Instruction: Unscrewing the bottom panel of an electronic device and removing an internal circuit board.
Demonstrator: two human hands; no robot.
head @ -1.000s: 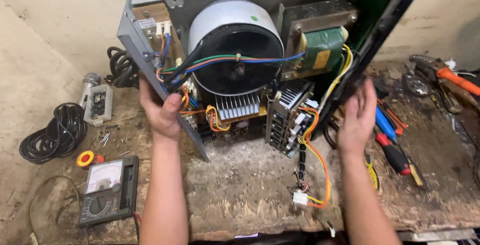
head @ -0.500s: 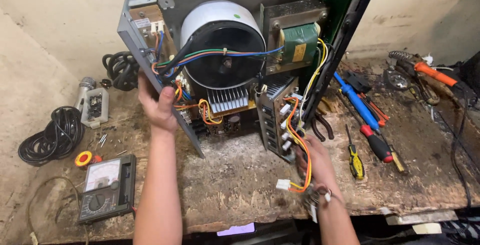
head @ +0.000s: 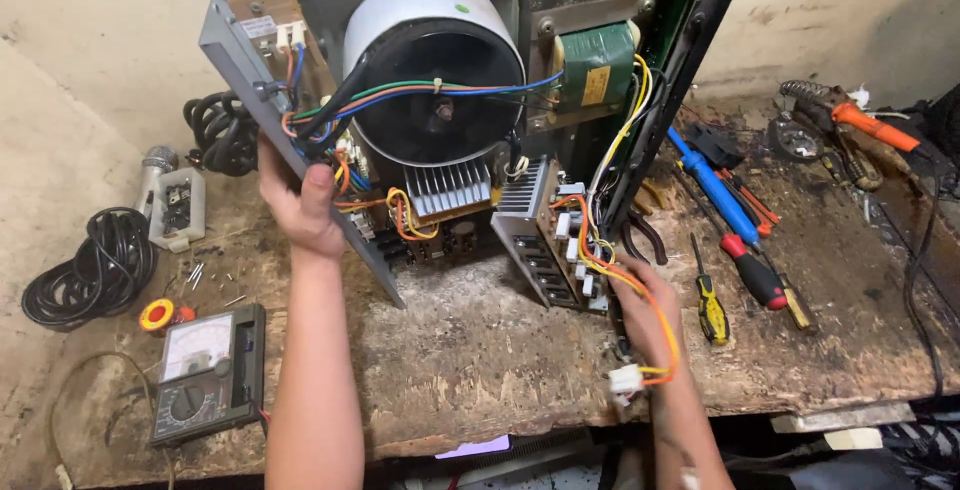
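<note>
An opened grey metal chassis [head: 225,45] stands tilted up on the worn wooden bench [head: 480,350]. Inside it are a large round white-and-black transformer [head: 435,70], a smaller green-wrapped transformer [head: 590,60], a finned heat sink [head: 450,187] and a hanging circuit board [head: 545,245]. My left hand [head: 300,200] grips the chassis's left edge. My right hand [head: 645,310] reaches up to the board's lower corner, and orange and yellow wires with a white connector [head: 625,380] drape over it. Its fingertips are hidden behind the wires and the board.
A multimeter [head: 205,375], a coiled black cable [head: 95,265] and a yellow-red tape roll [head: 157,315] lie at the left. At the right lie blue [head: 715,185], red-handled [head: 755,275] and yellow [head: 710,310] screwdrivers, pliers, and an orange-handled soldering iron [head: 870,125]. The bench's front edge is near.
My right hand left the chassis's right side and came down to the lower corner of the circuit board, among the orange wires. My left hand kept its grip on the left edge.
</note>
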